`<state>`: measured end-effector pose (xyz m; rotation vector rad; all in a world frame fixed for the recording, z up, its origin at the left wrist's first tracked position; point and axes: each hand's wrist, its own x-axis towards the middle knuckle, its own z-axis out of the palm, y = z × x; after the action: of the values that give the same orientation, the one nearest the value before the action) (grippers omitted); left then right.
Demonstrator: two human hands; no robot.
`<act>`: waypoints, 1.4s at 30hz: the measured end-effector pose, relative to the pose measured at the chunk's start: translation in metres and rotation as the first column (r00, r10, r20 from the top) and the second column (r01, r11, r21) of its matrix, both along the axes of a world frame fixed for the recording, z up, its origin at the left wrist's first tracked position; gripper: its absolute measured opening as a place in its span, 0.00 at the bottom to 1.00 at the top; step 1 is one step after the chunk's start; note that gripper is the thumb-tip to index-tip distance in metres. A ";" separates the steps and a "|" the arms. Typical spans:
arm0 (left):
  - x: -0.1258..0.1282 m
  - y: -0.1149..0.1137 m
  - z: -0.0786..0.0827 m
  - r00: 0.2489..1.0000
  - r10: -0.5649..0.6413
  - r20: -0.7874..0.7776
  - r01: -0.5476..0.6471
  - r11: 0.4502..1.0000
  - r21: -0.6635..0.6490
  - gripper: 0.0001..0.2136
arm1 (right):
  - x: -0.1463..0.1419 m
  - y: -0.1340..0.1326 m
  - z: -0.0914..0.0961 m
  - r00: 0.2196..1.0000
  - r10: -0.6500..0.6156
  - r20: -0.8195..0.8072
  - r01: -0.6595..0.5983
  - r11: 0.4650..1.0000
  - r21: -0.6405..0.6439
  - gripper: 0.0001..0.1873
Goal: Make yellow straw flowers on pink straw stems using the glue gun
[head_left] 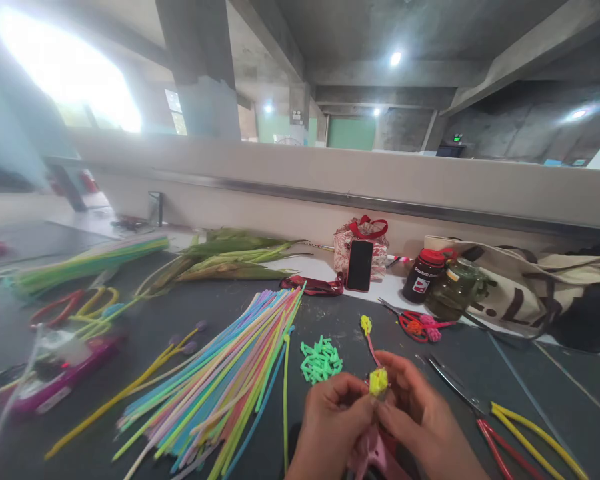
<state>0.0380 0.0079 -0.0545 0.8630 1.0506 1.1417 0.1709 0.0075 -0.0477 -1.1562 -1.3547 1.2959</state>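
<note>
My left hand (335,417) and my right hand (420,413) meet low in the middle, fingertips pinched together around a small yellow bundle of short tube pieces (379,381). The fingers cover its lower part. Beneath my hands shows part of a pink plastic object (373,453); its kind is hard to make out. Just beyond the fingers lies a similar yellow cluster (365,325) with a pink stem. A pile of short green tube pieces (321,360) sits beyond my left hand.
Left of my hands spreads a bundle of long coloured tubes (220,387). Large scissors (480,413) lie at the right, small scissors (413,323) farther back. Along the back stand a phone (359,265), a dark bottle (423,277), a green jug (453,290) and corn husks (230,253).
</note>
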 end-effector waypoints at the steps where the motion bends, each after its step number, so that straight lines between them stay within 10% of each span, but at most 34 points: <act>1: -0.001 0.000 0.000 1.000 0.000 0.008 0.000 1.000 -0.003 0.08 | 0.000 0.000 0.000 1.000 0.018 0.005 -0.018 1.000 -0.004 0.25; 11: -0.006 0.003 -0.008 0.988 -0.012 0.157 0.013 1.000 -0.001 0.15 | 0.000 0.003 0.002 0.996 0.082 -0.027 -0.082 0.997 0.002 0.23; 28: -0.010 0.004 -0.007 0.821 -0.322 0.472 0.379 0.925 -0.030 0.17 | -0.001 0.003 0.005 0.872 0.262 -0.414 -0.330 0.938 -0.102 0.11; 42: 0.001 0.016 -0.035 0.800 -0.316 0.510 0.383 0.923 -0.030 0.18 | -0.007 0.007 -0.020 0.854 0.125 -0.505 -0.243 0.954 -0.175 0.09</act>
<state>0.0386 0.0238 -0.0900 0.5771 0.4997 0.8951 0.1639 0.0141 -0.0673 -0.7740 -0.9663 1.7859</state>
